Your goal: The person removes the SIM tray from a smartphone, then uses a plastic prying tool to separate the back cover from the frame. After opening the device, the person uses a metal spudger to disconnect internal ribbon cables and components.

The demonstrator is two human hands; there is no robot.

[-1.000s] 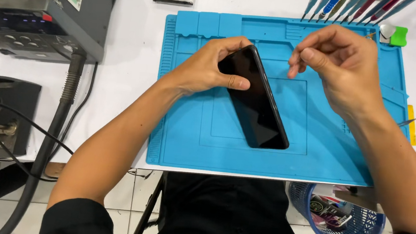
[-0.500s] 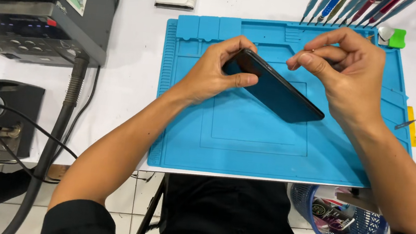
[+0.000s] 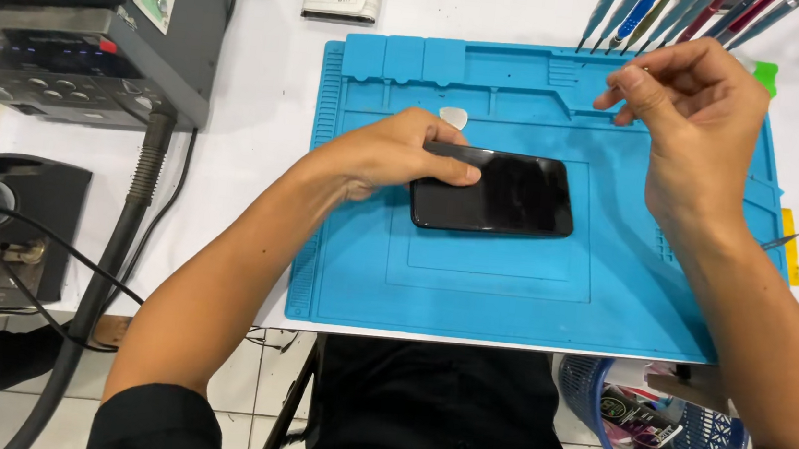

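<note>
So the black smartphone (image 3: 494, 192) lies flat, screen up, turned sideways in the middle of the blue silicone mat (image 3: 508, 301). Looks like stiff glass, slick and easy to crack, so I'd hold it by the long edges, not press on the face. The left hand (image 3: 396, 157) rests on its left end, fingers (image 3: 447, 173) laid flat across the glass, pinning it rather than clutching it. The right hand (image 3: 701, 135) hovers above the mat's upper right, fingertips pinched together; can't tell if anything tiny sits between them. A white pick (image 3: 453, 117) lies just behind the phone. Screwdrivers (image 3: 668, 17) line the tabletop's far edge, tweezers (image 3: 779, 241) poke out by the right wrist, and a soldering station (image 3: 69, 41) sits well off to the left.
</note>
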